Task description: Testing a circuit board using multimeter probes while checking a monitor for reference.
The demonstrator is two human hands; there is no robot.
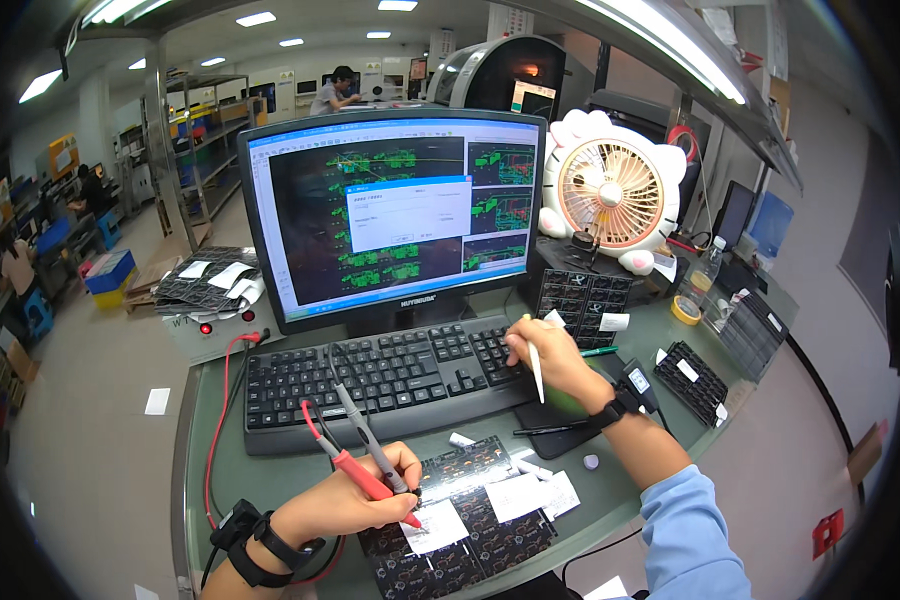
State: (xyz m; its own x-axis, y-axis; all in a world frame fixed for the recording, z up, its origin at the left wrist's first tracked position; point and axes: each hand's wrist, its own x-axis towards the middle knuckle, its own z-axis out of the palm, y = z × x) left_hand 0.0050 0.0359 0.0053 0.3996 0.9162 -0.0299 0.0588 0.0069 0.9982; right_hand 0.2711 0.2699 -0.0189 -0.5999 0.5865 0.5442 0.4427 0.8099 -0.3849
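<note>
My left hand [355, 498] is closed round two test probes, a red probe [362, 474] and a grey probe [368, 432]. Their tips point down at a dark circuit board panel [440, 570], close to a white paper slip [435, 527] lying on it. A second paper slip [515, 497] lies on the same panel. At the number pad of the black keyboard [390, 372], my right hand [550, 352] has its fingers on or just over the keys. A slim white pointed stick [537, 370] is held in that hand, its tip toward me. Behind the keyboard, a monitor [400, 210] shows green board layouts and a dialog box.
A cat-shaped fan [615, 195] stands right of the monitor. More board panels [582, 295] lean below it; another dark board stack [692, 382] lies at the right. Pens, a clear bottle [708, 268] and tape [685, 310] are nearby. The red probe cable [210, 440] runs along the left desk edge.
</note>
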